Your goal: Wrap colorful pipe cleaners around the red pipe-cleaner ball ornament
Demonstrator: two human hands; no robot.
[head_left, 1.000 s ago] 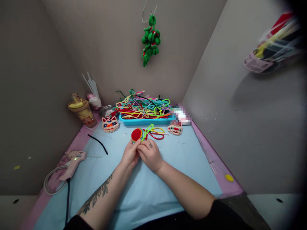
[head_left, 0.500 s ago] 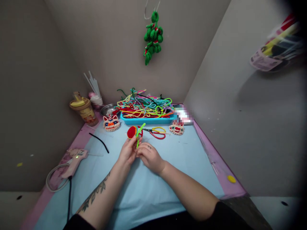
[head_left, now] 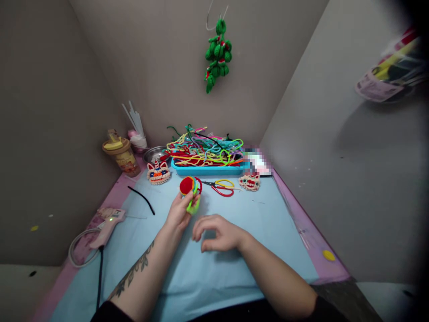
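Note:
My left hand (head_left: 179, 213) is closed on a pipe-cleaner piece (head_left: 189, 187): a red coiled disc with coloured rings and a bright green strand hanging below it. It holds the piece just above the light blue mat (head_left: 201, 268). My right hand (head_left: 218, 233) hovers lower and to the right, fingers loosely curled and apart, holding nothing. Scissors (head_left: 220, 186) with red and yellow handles lie just beyond the piece.
A blue tray (head_left: 208, 169) heaped with coloured pipe cleaners sits at the back. Two small lion-head crafts (head_left: 158, 172) (head_left: 250, 181) flank it. A glue gun (head_left: 107, 222) with its cord lies left, beside a black pipe cleaner (head_left: 142, 199). A lidded cup (head_left: 121, 155) stands back left.
My right hand let go of the piece and drew back toward me. The green strand, earlier sticking up, now hangs below the red disc in my left hand.

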